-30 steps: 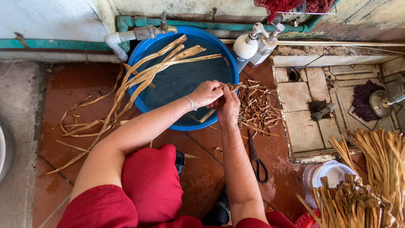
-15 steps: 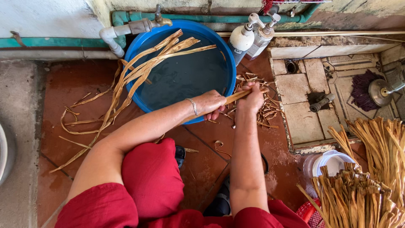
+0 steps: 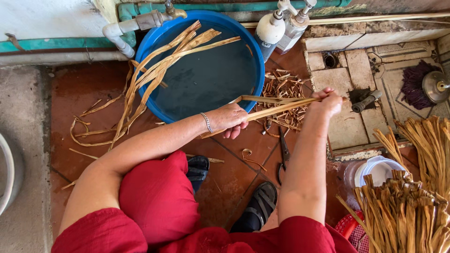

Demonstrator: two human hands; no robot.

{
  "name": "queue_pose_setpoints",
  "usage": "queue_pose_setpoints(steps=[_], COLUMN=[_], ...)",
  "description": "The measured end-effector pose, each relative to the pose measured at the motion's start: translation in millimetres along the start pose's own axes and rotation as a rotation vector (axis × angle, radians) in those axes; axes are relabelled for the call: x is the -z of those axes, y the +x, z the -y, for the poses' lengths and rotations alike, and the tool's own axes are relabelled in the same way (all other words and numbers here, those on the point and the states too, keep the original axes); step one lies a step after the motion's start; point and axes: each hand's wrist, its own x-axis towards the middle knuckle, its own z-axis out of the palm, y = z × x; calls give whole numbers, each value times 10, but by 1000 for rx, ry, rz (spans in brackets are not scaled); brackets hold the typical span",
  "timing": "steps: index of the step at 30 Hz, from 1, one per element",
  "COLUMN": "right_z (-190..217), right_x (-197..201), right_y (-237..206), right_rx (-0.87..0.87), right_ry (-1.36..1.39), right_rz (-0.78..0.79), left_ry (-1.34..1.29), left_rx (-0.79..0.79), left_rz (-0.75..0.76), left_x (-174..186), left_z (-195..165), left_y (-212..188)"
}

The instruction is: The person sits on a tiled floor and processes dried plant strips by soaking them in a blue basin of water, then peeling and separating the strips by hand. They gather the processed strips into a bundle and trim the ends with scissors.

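A long tan dried plant strip [image 3: 276,109] stretches between my two hands above the red tiled floor. My left hand [image 3: 231,120] grips its lower left part, beside the rim of a blue water basin [image 3: 255,51]. My right hand [image 3: 326,102] pinches its right end, held out over a heap of short brown cuttings [image 3: 281,89]. Several more long strips [image 3: 159,70] lie across the basin's left rim, their ends trailing on the floor. Black scissors [image 3: 283,154] lie on the tiles under my forearms.
A tap and pipe [image 3: 140,23] hang over the basin. Two pump bottles [image 3: 281,26] stand behind it. Bundles of dried stalks [image 3: 412,197] fill the lower right, by a white container [image 3: 379,168] and a red basket [image 3: 351,229]. A floor drain [image 3: 330,60] sits at the right.
My hands have drawn apart: the right hand moved to the right along the strip, which now stretches out long between them. The left hand stays near the basin's rim.
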Motion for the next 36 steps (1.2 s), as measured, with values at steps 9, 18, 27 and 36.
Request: queue_pose_setpoints(steps=[9,18,27,36], right_z=[620,1254,1683,1961], right_x=[199,486,667,813], right_y=[403,714,738,600], right_rx=[128,230,345,382], right_ry=[65,165,252,146], right_rz=[-134,-232,-286,-322], left_ry=[25,71,85,112], left_rx=[40,41,72,31], left_rz=[39,56,68,84], left_x=[-59,47,178,310], left_z=[-136,-131,-103,-84], left_y=[-274,-568,-795,-1038])
